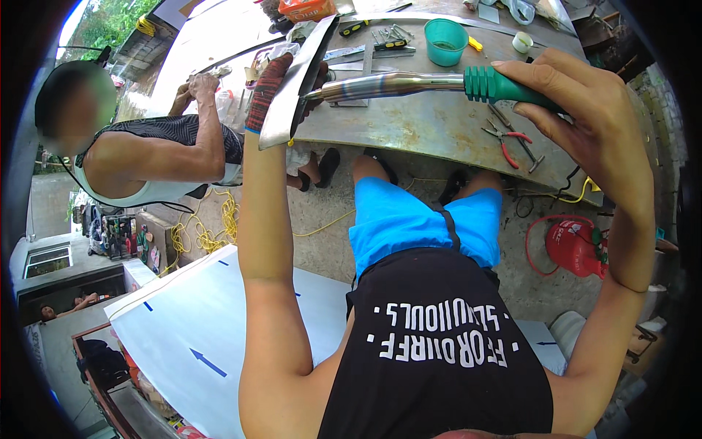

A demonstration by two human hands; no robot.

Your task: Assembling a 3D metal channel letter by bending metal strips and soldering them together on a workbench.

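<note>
Gloved left hand [266, 94] gripping metal strip [295, 84]; strip's long axis runs away from body, leaning right. Green-handled tool [398, 84] crosswise at strip's right, tip touching or just beside, hard to tell. Right hand [591, 100] closed around tool's handle end.

Between the torch [431, 82] and the near edge of the counter [417, 132], we have room to pass; the curved metal piece [295, 88] bounds it leftward, red-handled pliers [501, 134] rightward, and the green cup [445, 44] obstructs us beyond the torch.
</note>
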